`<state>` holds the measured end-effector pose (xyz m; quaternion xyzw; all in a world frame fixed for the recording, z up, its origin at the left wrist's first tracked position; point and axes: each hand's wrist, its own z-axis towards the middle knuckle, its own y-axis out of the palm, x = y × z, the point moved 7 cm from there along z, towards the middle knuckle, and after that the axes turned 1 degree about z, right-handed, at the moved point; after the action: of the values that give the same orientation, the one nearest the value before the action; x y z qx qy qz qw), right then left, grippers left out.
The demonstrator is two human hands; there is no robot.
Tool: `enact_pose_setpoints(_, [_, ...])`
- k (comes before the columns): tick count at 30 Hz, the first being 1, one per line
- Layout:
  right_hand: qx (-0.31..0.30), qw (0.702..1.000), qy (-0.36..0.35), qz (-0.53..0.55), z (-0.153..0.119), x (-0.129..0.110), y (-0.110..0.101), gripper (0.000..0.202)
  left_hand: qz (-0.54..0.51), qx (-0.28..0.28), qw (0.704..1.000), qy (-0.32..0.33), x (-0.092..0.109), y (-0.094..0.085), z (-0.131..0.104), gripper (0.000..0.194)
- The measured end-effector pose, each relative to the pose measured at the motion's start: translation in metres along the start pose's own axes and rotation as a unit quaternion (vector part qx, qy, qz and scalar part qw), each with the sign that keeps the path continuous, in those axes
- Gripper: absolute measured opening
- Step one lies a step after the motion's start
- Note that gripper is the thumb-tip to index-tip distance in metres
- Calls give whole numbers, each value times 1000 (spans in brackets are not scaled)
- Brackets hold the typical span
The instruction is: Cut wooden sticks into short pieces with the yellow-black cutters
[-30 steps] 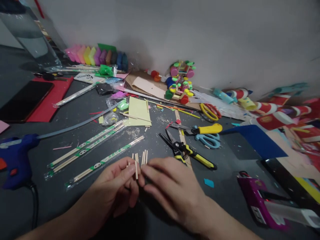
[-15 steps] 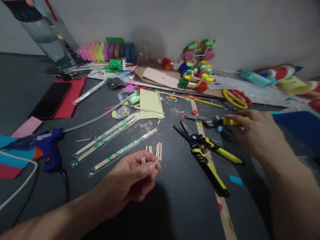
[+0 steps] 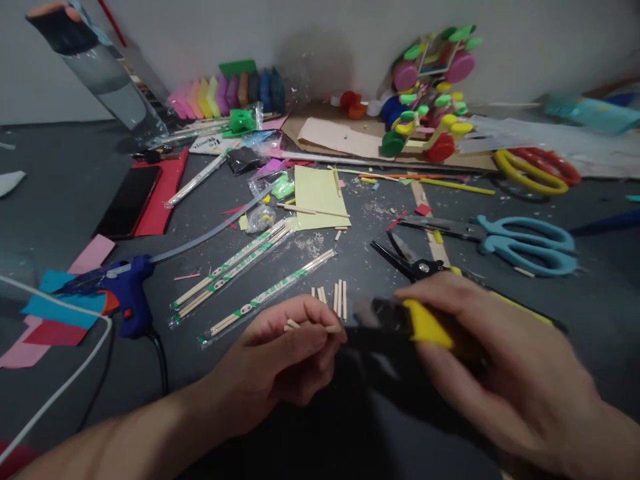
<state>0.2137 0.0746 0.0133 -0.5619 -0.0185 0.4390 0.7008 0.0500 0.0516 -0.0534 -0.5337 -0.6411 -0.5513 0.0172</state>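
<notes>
My left hand (image 3: 295,347) is closed around several short pieces of wooden chopstick (image 3: 332,329), their pale ends poking out between thumb and fingers. Close to those ends, my right hand (image 3: 500,360) grips a yellow-and-black utility knife (image 3: 430,325). Motion smears its front part, so I cannot tell whether the blade touches the wood. Just beyond my left hand, several more short stick pieces (image 3: 340,299) lie side by side. Black-and-yellow cutting pliers (image 3: 423,268) lie with jaws apart, their handles partly hidden behind my right hand.
Wrapped chopsticks (image 3: 270,298) lie left of centre, beside a blue glue gun (image 3: 133,293) with a cord. Blue scissors (image 3: 530,245) are at the right. Farther back are a yellow paper (image 3: 317,193), a phone (image 3: 133,200), a water bottle (image 3: 113,87) and small wheeled models (image 3: 425,130).
My right hand has brought the utility knife left and nearer, from beside the blue scissors to the sticks in my left hand. The scissors are now uncovered. The view has shifted left.
</notes>
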Motion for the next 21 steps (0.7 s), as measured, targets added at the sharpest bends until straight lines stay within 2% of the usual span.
enact_pose_setpoints(3, [-56,998,-35,19,-1,-14,16,20,-9,2,1000,7,1,-1,1,27])
enact_pose_setpoints(12, [-63,997,-47,22,-7,-15,21,26,-4,-6,999,34,0,-4,-1,22])
enact_pose_setpoints(21, [-71,996,-32,32,-13,-15,24,27,-20,-5,1000,21,-3,-5,2,16])
